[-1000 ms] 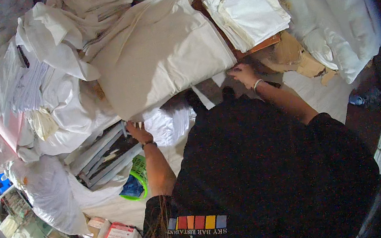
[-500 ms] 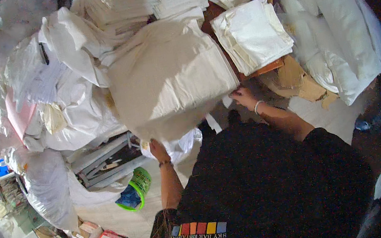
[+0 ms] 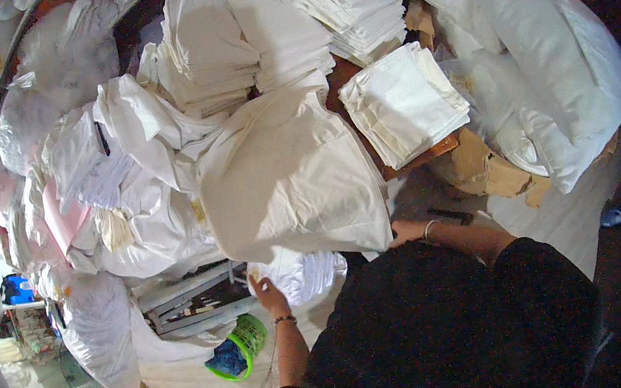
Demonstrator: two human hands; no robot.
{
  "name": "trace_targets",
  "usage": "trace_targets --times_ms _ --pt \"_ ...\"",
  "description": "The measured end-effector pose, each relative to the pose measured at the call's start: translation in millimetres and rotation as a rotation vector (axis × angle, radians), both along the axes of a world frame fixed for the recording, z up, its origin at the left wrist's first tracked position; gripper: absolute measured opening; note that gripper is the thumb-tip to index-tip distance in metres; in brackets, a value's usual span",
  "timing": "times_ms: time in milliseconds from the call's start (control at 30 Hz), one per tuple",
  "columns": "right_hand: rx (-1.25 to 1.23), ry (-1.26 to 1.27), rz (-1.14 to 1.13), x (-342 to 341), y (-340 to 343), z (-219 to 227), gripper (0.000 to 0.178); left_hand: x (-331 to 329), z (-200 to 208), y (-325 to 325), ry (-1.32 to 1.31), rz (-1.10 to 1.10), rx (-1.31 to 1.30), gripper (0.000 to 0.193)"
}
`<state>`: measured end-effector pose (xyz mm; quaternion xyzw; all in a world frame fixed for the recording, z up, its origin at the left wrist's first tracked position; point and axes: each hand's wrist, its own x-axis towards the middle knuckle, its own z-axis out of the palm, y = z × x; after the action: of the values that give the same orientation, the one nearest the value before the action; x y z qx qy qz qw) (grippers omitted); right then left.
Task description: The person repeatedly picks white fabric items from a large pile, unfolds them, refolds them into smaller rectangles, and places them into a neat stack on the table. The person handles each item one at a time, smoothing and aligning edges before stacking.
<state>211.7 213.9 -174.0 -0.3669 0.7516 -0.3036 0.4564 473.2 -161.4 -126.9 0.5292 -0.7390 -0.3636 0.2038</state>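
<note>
Hanging between hands [image 3: 407,230] — white cloth [image 3: 292,177]

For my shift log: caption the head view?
Both hands, left and right, grip a large cream cloth beside folded white stacks.

Textile workroom: stacked folded cloths [image 3: 403,105]

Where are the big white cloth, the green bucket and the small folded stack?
big white cloth [image 3: 289,185], head view, its middle.
green bucket [image 3: 245,338], head view, its outer wall.
small folded stack [image 3: 402,102], head view, top sheet.
</note>
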Motion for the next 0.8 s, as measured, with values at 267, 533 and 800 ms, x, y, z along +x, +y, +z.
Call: trace_targets --times_ms 267,533,800 --pt "-0.39 -0.513 -0.098 -6 -78 109 0.022 -101 92 139 0.227 -1.103 0.191 0.11" --pt "0.089 -0.195 -0.182 -38 -75 104 0.029 -141 41 148 0.222 -0.736 0.414 0.061" --pt "-0.05 0.067 -0.63 -35 -56 18 0.039 -136 14 169 0.093 -0.83 0.506 0.061"
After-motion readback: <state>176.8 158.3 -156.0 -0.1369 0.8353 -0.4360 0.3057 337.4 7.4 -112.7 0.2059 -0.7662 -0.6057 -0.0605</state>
